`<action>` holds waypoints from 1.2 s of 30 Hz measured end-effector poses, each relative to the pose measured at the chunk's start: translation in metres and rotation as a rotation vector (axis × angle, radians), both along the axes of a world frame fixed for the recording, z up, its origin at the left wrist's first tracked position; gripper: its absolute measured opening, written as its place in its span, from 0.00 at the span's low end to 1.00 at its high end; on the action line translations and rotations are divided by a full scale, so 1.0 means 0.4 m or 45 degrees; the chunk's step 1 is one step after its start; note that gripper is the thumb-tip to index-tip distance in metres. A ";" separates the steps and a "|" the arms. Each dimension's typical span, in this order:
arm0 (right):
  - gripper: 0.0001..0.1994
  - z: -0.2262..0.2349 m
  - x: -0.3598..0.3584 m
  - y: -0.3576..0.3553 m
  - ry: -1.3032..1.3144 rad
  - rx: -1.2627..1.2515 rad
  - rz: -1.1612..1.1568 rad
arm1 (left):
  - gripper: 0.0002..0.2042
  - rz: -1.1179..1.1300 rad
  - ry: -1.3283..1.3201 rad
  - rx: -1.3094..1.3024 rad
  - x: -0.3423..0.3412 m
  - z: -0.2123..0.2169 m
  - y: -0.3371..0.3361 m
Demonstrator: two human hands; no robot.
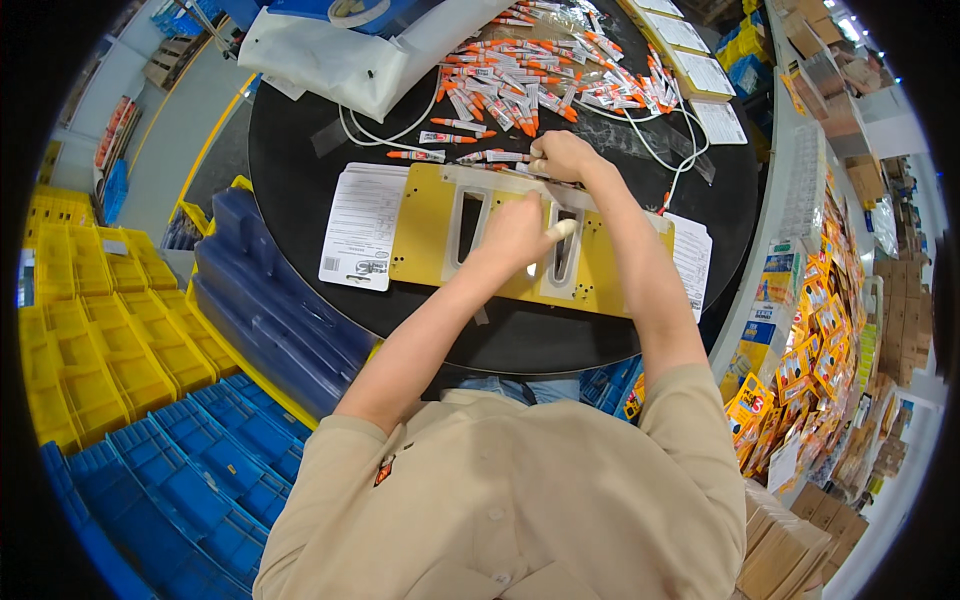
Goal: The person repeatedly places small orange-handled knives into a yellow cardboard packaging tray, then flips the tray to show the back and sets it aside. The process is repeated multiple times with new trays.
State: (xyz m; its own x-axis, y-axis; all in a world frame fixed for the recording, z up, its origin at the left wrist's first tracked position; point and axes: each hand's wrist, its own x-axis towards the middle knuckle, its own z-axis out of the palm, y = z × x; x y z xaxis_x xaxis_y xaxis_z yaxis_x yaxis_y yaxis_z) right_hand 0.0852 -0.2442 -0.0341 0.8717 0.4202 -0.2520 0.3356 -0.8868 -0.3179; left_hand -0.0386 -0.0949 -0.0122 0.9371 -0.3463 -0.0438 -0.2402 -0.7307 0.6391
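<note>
On the round black table (300,130), near its middle, lies a yellow jig plate (425,235), its long axis running from the left edge toward the right edge, two slots crossing it. Left hand (515,235) rests on the plate, fingers curled loosely between the slots, grasping nothing I can make out. Right hand (562,157) is clenched at the plate's far edge, pinching a small tube (500,157) that points left. Orange-capped tubes (540,70) are heaped toward the far edge, printed cards (360,225) sit beside the plate's left end, and a white cable (390,135) loops between
</note>
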 end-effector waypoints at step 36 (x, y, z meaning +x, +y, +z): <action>0.25 -0.076 -0.537 -0.460 -0.714 0.076 -1.537 | 0.08 0.147 -0.384 0.454 0.339 0.018 0.195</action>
State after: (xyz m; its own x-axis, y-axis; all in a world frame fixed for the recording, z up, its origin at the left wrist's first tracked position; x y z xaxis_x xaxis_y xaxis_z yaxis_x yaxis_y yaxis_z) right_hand -0.1297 -0.4281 -0.0647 0.6818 -0.6866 0.2526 -0.5484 -0.7082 -0.4446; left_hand 0.0971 -0.0169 -0.0051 0.9577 -0.2522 0.1390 -0.2809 -0.9244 0.2581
